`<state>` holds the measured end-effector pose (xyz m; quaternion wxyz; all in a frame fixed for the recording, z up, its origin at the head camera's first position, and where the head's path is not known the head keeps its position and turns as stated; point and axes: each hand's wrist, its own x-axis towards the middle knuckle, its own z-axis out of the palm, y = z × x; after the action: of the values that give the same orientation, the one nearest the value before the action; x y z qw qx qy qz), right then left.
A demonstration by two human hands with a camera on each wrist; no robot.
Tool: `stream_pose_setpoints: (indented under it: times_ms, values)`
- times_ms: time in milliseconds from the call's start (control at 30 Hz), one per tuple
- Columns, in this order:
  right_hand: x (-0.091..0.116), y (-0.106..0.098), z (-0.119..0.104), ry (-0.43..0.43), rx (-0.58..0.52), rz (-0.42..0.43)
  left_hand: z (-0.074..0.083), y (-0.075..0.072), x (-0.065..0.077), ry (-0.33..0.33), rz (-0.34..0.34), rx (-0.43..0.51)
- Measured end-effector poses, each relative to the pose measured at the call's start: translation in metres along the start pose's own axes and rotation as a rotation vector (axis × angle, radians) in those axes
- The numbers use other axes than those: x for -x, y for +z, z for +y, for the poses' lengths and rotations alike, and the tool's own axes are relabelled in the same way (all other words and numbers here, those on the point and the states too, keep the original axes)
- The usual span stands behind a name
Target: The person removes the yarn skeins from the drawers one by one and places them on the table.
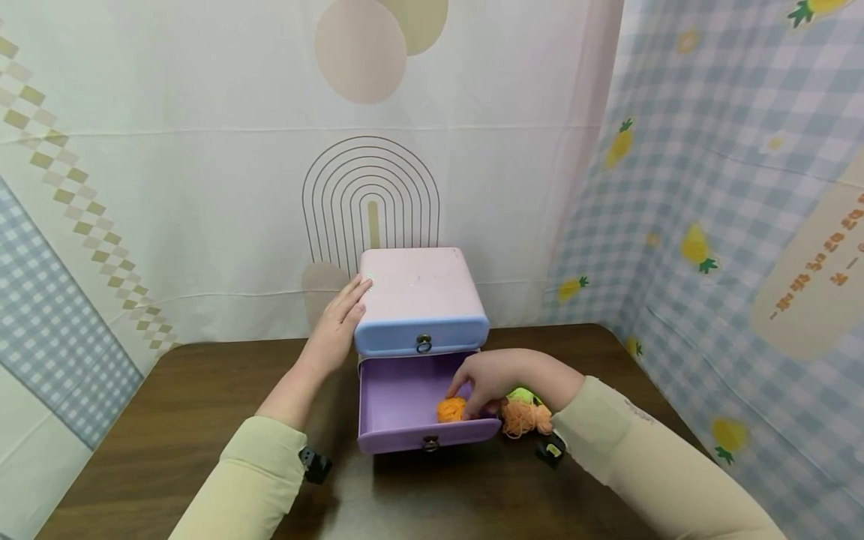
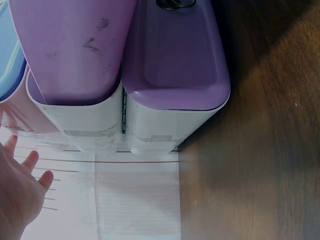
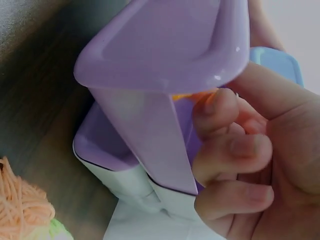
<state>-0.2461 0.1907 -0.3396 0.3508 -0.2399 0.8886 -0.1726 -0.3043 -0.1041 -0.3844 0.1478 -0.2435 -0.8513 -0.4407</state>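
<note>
Inside 1 drwr (image 1: 394, 394): R hand (image 1: 491, 375) grips 1 yarn ball (image 1: 450, 411).

In front of you hangs a white cloth (image 1: 202, 195), on which you see printed arches (image 1: 373, 191) and two overlapping circles (image 1: 361, 51). On your right, you have a blue-and-white checked cloth (image 1: 715, 142) with yellow fruits (image 1: 694, 244) and orange lettering (image 1: 815, 262). Below, you find a brown wooden table (image 1: 169, 450) with rounded far corners.

Head view looks forward and down; nearer wrist views share the open drawer (image 1: 394, 440).
</note>
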Motion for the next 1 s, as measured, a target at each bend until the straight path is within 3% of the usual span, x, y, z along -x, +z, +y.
stream_pose_setpoints:
  times_ms: [300, 1000]
  values:
    - [-0.005, 0.003, -0.009, 0.078, 0.079, -0.008, -0.001, 0.001, 0.0, 0.013, 0.007, 0.01]
    - [-0.011, 0.011, -0.01, 0.048, 0.107, 0.032, -0.001, 0.001, 0.001, 0.018, 0.009, 0.018]
